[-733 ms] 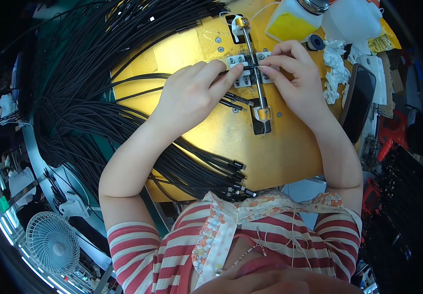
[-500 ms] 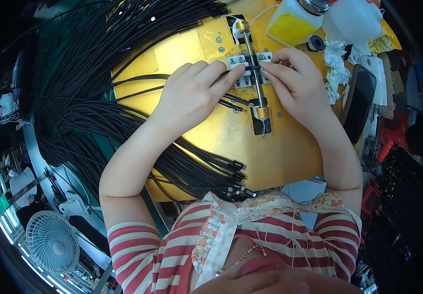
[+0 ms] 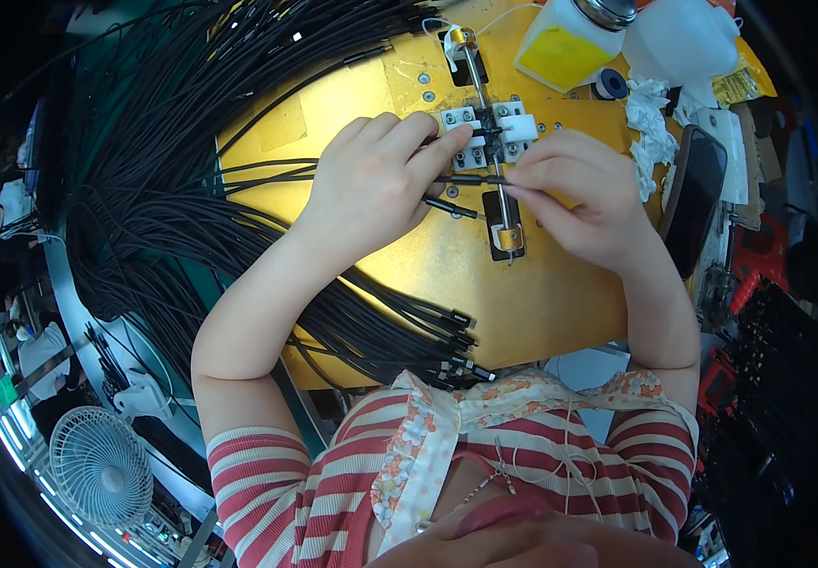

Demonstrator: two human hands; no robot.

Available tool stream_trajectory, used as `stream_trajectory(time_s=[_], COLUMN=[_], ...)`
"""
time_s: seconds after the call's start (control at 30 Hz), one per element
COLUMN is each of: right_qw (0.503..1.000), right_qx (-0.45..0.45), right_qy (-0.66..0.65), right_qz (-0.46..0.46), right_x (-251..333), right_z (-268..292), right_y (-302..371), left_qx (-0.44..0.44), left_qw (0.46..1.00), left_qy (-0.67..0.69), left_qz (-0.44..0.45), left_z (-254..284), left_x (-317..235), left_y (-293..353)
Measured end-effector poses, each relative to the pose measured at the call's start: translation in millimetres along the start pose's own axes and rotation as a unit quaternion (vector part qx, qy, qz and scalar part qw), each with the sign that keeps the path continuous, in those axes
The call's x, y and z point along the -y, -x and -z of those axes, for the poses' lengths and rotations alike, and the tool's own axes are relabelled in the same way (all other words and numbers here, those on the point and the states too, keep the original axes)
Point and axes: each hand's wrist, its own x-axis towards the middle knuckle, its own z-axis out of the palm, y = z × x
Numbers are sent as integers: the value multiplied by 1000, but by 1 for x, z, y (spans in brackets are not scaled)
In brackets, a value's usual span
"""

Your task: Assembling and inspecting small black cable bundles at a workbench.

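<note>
My left hand [image 3: 376, 175] is closed around several black cables, its index finger pressed near the left white block [image 3: 459, 115] of a small fixture. One cable end lies across the fixture's middle, beneath a metal rod [image 3: 477, 83] with brass-coloured ends. My right hand [image 3: 581, 194] pinches the tip of another black cable [image 3: 471, 179], just below the blocks. A further cable end [image 3: 453, 206] sticks out under my left hand. The right white block [image 3: 520, 128] is uncovered, apart from my right fingers.
Large bundles of black cables [image 3: 163, 204] cover the left side. At the far right stand a jar with a yellow label [image 3: 560, 47] and a white bottle [image 3: 679, 38]. Crumpled tissue [image 3: 650, 123] and a phone [image 3: 695, 199] lie on the right. The worktop [image 3: 418, 275] is gold-coloured.
My right hand has come off the fixture's right block, moved nearer to me and pinched a cable tip. Both brass-coloured rod ends have shifted slightly. My left hand has stayed nearly in place.
</note>
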Motion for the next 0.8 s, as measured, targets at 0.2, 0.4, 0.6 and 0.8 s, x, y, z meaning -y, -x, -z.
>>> stream_trajectory(time_s=[0.2,0.4,0.6,0.8], right_qw=[1000,999,989,969], right_qx=[-12,-38,-64,-31], right_qy=[-8,-22,-131,-219], right_qz=[-18,-20,-8,-105], right_x=[-5,-7,-1,10], right_z=[1,-5,0,-2], right_y=[-2,-2,-1,-1], left_qx=[-24,-33,67,-30], left_qw=[1000,999,976,981], left_qy=[-11,28,202,187], left_qz=[-14,-20,36,-39], left_z=[-4,-3,42,21], left_x=[2,10,-13,-7], left_y=[1,0,1,8])
